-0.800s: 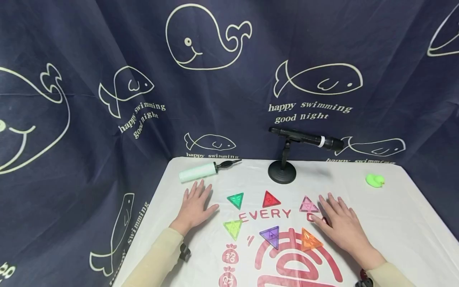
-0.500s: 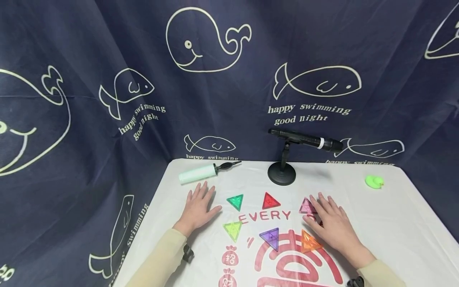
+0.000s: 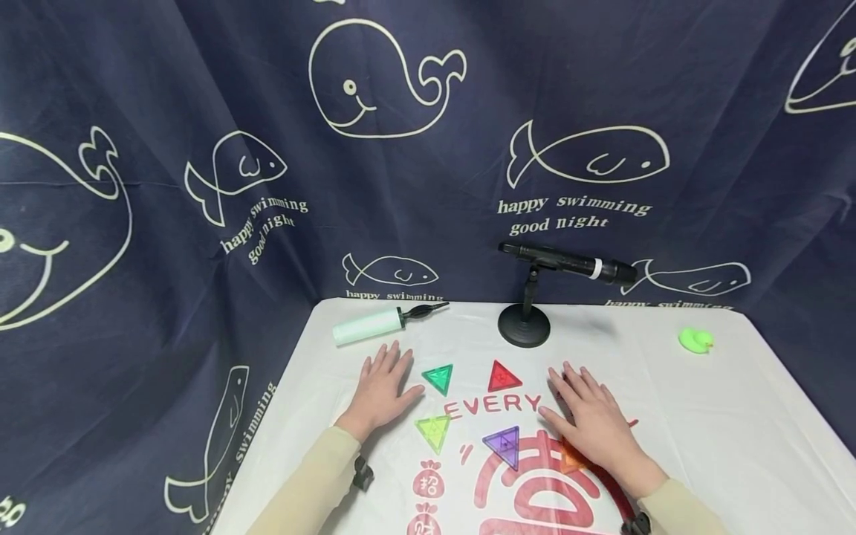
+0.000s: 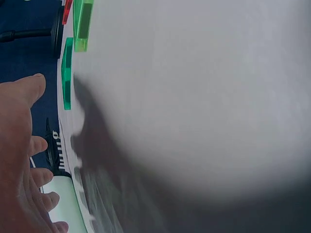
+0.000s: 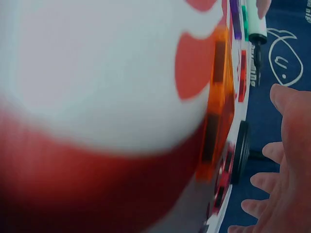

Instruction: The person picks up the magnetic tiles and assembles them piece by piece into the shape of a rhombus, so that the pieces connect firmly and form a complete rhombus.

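Tbl [image 3: 635, 338]: lime triangle [image 3: 435, 431] pts twd near side.

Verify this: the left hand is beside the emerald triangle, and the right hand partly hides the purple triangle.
Not quite: the head view shows the right hand partly hiding the orange triangle, not the purple triangle. The left hand is beside the emerald triangle.

A dark blue fabric curtain [image 3: 428, 193], patterned with pale whale and fish outlines, hangs behind a white surface [image 3: 669, 357] printed in red. Near the far edge, a pale mint cylindrical pump [image 3: 368, 327] with black tapered nozzle lies at left; a black white-banded microphone [image 3: 568, 261] tops a black round-based stand [image 3: 524, 327]; farther right sits a bright green toy duck [image 3: 696, 341].
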`<action>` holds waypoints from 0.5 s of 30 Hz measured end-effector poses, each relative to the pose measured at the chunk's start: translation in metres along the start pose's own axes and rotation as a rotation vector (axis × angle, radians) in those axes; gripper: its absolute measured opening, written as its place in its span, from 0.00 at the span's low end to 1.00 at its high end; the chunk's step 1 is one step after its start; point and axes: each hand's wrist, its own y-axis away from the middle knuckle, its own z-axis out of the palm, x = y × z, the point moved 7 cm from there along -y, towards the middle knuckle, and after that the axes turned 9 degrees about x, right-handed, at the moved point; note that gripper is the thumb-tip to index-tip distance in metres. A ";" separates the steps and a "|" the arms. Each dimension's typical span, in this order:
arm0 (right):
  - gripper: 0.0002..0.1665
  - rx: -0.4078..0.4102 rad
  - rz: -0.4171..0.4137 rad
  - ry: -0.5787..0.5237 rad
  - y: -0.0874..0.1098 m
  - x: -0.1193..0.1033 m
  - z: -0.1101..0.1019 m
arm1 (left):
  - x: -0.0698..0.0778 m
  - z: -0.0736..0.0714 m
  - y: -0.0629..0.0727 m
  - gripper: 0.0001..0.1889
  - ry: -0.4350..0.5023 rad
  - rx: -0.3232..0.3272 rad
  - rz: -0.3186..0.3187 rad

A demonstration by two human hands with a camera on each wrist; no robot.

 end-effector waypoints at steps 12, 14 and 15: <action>0.44 0.069 -0.135 -0.055 0.001 -0.046 0.016 | 0.013 0.008 -0.007 0.38 0.048 0.022 0.058; 0.43 0.077 -0.162 -0.062 0.000 -0.055 0.019 | 0.014 0.011 -0.008 0.38 0.032 0.012 0.057; 0.42 0.081 -0.175 -0.067 0.000 -0.059 0.020 | 0.014 0.011 -0.008 0.38 0.027 0.009 0.058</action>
